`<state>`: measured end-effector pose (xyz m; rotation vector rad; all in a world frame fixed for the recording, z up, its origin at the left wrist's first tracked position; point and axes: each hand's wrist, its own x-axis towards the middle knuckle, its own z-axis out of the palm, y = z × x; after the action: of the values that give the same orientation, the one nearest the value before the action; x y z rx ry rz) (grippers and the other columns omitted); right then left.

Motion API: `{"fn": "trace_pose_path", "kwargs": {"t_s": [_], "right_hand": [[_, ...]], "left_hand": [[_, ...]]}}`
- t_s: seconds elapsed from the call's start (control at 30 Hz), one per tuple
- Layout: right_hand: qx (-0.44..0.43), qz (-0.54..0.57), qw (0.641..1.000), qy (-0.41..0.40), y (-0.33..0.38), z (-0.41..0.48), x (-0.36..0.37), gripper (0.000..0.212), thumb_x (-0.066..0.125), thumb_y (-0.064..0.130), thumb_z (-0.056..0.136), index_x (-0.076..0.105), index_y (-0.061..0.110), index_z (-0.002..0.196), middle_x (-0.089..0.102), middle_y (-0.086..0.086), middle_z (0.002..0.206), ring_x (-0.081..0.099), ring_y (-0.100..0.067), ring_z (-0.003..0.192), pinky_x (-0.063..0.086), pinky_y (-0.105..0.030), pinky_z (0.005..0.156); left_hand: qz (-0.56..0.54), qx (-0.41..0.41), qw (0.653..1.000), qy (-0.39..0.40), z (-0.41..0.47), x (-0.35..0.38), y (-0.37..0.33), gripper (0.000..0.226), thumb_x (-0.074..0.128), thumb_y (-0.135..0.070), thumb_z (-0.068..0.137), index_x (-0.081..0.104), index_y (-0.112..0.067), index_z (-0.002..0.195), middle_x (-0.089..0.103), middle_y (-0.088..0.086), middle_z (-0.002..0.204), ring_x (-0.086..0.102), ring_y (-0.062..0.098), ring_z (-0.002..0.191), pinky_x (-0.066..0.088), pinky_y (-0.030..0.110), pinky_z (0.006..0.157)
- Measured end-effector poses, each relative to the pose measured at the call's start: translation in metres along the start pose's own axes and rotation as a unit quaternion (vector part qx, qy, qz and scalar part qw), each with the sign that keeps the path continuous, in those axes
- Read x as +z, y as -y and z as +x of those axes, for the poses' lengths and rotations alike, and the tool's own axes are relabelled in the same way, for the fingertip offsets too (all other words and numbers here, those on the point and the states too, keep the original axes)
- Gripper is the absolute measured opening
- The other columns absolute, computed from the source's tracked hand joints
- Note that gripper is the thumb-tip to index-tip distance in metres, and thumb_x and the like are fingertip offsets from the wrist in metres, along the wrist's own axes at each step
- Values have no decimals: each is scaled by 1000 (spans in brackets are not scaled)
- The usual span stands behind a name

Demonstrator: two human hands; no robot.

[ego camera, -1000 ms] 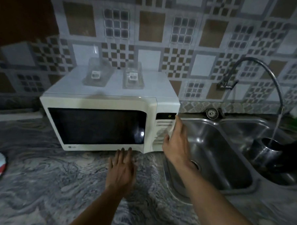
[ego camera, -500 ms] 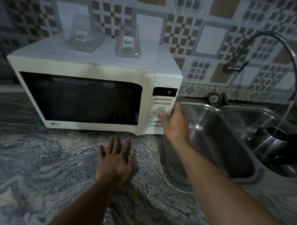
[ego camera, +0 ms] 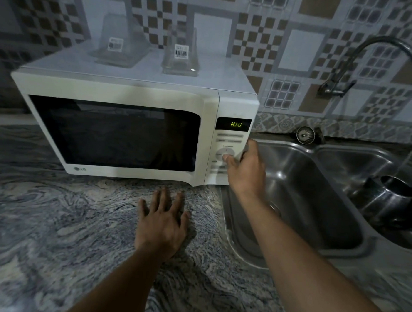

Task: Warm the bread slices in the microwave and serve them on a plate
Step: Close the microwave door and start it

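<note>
Marbled counter (ego camera: 55,231) holds flat left hand (ego camera: 161,227); right hand (ego camera: 246,174), unclenched, thumbs microwave (ego camera: 132,89) dial (ego camera: 220,153) beside the sink (ego camera: 304,195).

The left hand (ego camera: 162,224) and the right hand (ego camera: 245,174) are bare. Both forearms (ego camera: 313,266) are slim and bare as well, uncovered right down to the lower edge of view.

White microwave (ego camera: 132,93) with an LG logo (ego camera: 79,169) at the near left corner of its door. Its display (ego camera: 233,124) shows green digits, roughly 1:00. On top, the right clear container (ego camera: 180,67) carries a barcode sticker (ego camera: 182,53), too small to read.
</note>
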<state>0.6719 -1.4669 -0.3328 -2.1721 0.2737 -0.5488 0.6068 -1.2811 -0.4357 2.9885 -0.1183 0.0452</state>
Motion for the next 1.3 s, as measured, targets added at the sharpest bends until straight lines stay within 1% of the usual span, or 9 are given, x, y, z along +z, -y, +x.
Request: {"fn": "trace_pose_path", "kwargs": {"t_s": [0.1,0.2,0.37,0.8,0.9,1.03,1.1,1.17,1.3], "right_hand": [[-8,13,1000,8,-5,-3,1,43,73,27,89,49,24,124,64,4,117,64,-9,87,50,-26,69],[-14,15,1000,21,-14,-8,5,54,75,18,87,44,27,130,62,4,121,65,-15,98,56,-34,80],[-23,1,1000,8,-22,-14,11,65,73,11,87,38,26,139,58,-1,130,60,-20,110,49,-29,88],[-52,-19,998,-24,-32,-18,23,55,68,24,92,40,24,139,58,0,128,60,-19,112,56,-42,90],[-11,-28,1000,-1,-31,-24,22,73,66,33,93,24,24,152,54,-3,137,62,-22,113,57,-42,89],[49,-78,993,77,-33,-60,26,92,60,31,97,-9,26,157,21,-6,161,44,-28,136,48,-42,102],[26,-137,982,129,-41,-77,29,86,54,31,100,-9,23,158,8,-8,165,29,-32,146,37,-47,114],[-18,-226,953,204,-49,-95,29,69,38,35,105,0,15,159,-1,-11,166,6,-31,153,15,-45,123],[-85,-319,900,285,-62,-117,28,61,13,43,106,-3,18,159,-15,-8,165,-20,-21,151,-9,-41,122]], "left_hand": [[-2,2,1000,4,0,1,1,64,6,-59,96,-2,-36,155,-1,6,165,-6,25,152,-2,56,119],[-9,2,1000,3,1,2,1,65,5,-60,95,-2,-37,155,-2,6,165,-7,24,152,-3,56,119],[-6,4,1000,-4,1,3,2,67,2,-61,93,0,-36,155,0,7,165,-6,25,152,-2,56,119],[-9,2,1000,-4,1,5,2,65,2,-62,95,-8,-37,154,-8,5,164,-12,23,151,-7,55,119],[-16,1,1000,-5,0,4,2,65,3,-62,95,-5,-37,155,-5,5,165,-11,22,151,-7,54,119],[-18,-2,1000,-3,-1,2,1,64,5,-60,95,-3,-37,155,-3,4,165,-10,22,151,-7,54,119],[-18,-2,1000,-1,-1,1,1,64,7,-58,96,-1,-36,155,-2,4,165,-9,22,151,-5,55,119],[-17,-1,1000,3,0,-1,1,63,7,-55,97,-1,-33,156,-2,4,165,-10,22,151,-5,58,118],[-8,-3,1000,15,0,-1,0,62,4,-54,98,-6,-32,155,-6,3,165,-15,24,150,-6,62,116]]}}
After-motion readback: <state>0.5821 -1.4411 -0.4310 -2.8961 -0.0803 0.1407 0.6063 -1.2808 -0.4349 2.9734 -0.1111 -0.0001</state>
